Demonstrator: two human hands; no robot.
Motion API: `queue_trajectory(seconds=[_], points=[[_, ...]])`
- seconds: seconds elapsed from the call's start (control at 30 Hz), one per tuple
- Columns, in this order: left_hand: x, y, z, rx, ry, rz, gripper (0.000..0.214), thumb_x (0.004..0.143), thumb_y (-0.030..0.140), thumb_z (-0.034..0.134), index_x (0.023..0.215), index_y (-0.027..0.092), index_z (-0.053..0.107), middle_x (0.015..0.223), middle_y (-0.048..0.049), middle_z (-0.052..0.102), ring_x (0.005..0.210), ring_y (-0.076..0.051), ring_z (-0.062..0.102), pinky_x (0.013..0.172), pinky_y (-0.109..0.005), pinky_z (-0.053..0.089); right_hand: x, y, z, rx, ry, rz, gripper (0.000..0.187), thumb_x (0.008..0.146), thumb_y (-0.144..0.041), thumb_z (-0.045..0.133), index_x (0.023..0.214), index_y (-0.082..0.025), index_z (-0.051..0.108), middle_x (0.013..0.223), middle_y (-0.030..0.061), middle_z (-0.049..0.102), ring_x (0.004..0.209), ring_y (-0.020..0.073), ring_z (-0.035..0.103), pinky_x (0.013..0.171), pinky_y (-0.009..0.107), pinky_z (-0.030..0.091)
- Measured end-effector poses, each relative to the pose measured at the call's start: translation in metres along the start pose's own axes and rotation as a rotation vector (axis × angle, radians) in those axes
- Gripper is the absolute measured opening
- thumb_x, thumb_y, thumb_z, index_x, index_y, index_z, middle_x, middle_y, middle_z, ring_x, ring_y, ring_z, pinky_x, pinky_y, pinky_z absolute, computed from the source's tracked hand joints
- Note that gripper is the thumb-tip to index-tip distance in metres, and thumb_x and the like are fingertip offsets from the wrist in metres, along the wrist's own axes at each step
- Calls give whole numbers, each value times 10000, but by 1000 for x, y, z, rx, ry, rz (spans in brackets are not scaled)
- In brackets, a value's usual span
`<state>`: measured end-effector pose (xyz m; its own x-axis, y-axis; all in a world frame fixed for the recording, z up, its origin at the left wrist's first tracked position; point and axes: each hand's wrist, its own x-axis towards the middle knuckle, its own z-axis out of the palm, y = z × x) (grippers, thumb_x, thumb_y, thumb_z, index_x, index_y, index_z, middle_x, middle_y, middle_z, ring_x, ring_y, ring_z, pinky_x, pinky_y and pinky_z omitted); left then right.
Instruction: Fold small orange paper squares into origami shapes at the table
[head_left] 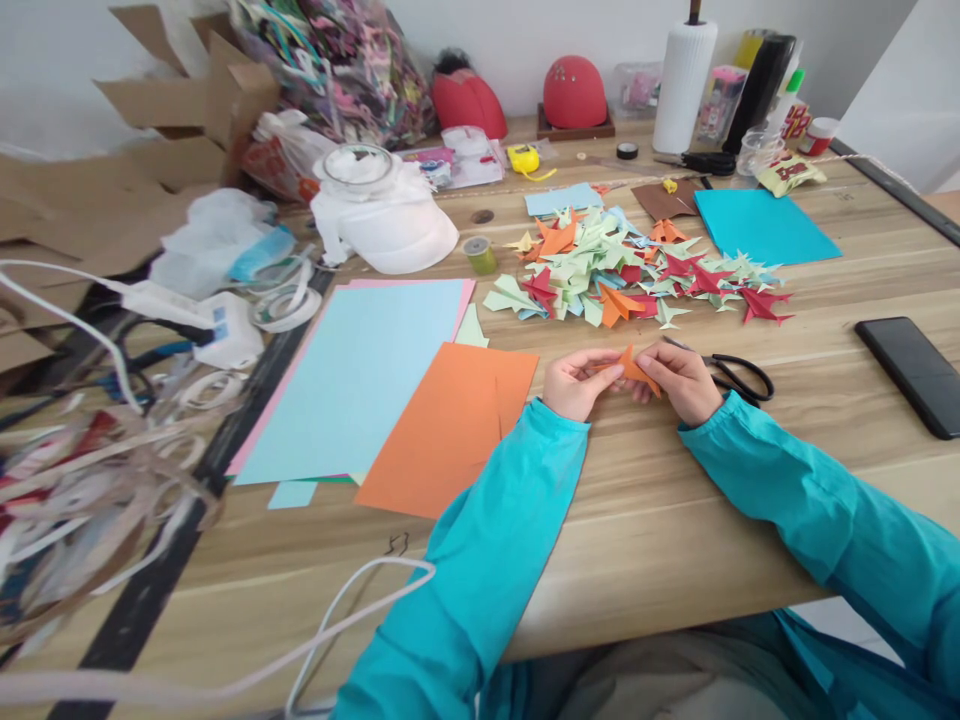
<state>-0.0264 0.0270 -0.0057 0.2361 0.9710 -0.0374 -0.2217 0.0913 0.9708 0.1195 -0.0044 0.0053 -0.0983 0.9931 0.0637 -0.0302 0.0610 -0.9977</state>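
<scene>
Between my two hands is a small piece of folded orange paper [634,369], pinched from both sides above the table. My left hand [576,384] grips its left end between thumb and fingers. On its right side, my right hand [681,380] pinches it too. Behind my right hand lie scissors [739,378] with black handles, their blades partly hidden by the hand. Just beyond my hands spreads a heap of folded paper pieces [600,255] in green, orange, red and blue. Flat orange paper sheets [431,430] lie to the left, partly under my left sleeve.
Light blue paper [360,370] tops a stack at the left. A turquoise sheet [765,225] lies at the back right, and a black phone [915,372] near the right edge. A white cable [360,575] loops across the front left. Ribbons and cords [105,490] clutter the far left.
</scene>
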Motion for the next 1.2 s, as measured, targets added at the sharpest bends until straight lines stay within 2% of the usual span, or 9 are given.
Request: queue_trajectory(seconds=[0.17,0.33,0.83,1.03,1.1,1.2], points=[[-3,3,3,-1,-17,9,307,507,301,764,748,134,674,594,-32,670,535,-149,630,568,-285,538,1,2,-1,18,-37,-2,304,735,-465,582,701,-163,561,621,24,633,483,112,565,442,236,452],[-2,3,2,36,2,1,316,491,309,768,736,133,677,595,-31,667,524,-147,620,578,-304,541,2,3,-2,4,-42,-3,316,726,-476,585,707,-161,560,616,25,634,477,110,563,431,232,448],[-2,2,1,81,25,7,286,493,280,763,714,121,673,591,-33,652,486,-118,578,527,-268,501,3,5,-3,6,-55,9,325,718,-475,595,694,-154,551,605,26,630,461,103,549,413,221,426],[1,-3,-1,-7,100,-1,425,499,290,759,877,129,650,766,-60,682,538,-115,604,556,-270,526,3,7,-2,62,-40,49,349,722,-490,583,783,-146,583,607,26,639,457,106,558,430,230,453],[1,-3,-1,-15,114,-8,444,491,289,765,883,121,642,757,-58,679,533,-110,602,553,-265,526,3,9,-1,67,-44,48,357,671,-461,648,826,-149,573,580,9,637,442,104,558,421,224,452],[-1,0,2,-6,108,-31,470,448,267,786,863,110,632,716,-56,677,595,-138,623,527,-252,522,3,9,-1,34,-75,65,339,667,-451,653,773,-139,577,552,6,629,429,92,555,423,213,453]])
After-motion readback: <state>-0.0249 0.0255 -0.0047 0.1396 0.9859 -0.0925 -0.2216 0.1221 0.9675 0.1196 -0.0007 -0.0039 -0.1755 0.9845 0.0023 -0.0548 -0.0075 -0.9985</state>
